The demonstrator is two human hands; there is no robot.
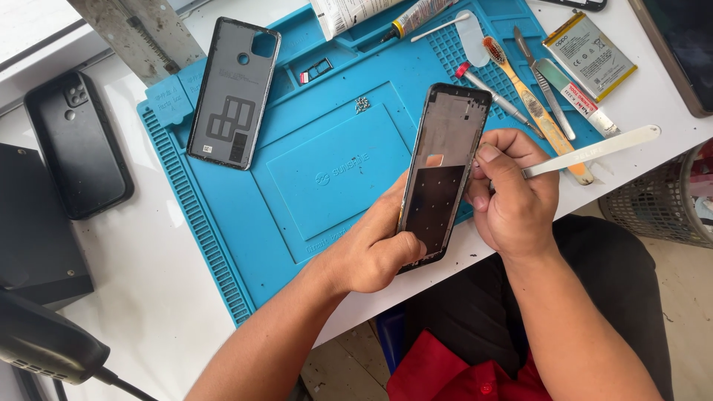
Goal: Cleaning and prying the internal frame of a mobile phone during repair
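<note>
The left hand [375,252] grips the lower end of a phone frame [444,167], held tilted over the blue mat [312,178]. The right hand [512,189] pinches metal tweezers [594,152] beside the frame's right edge, and a back cover [232,93] lies apart on the mat.

Surface: white table [148,297], edge toward the seated person.
Centre: blue ribbed work mat [327,178], flat on the table.
Left of mat: black phone case [78,145]; dark flat box [37,223] at the table's left edge.
Right of mat: phone battery [589,56], off the mat's corner.
</note>
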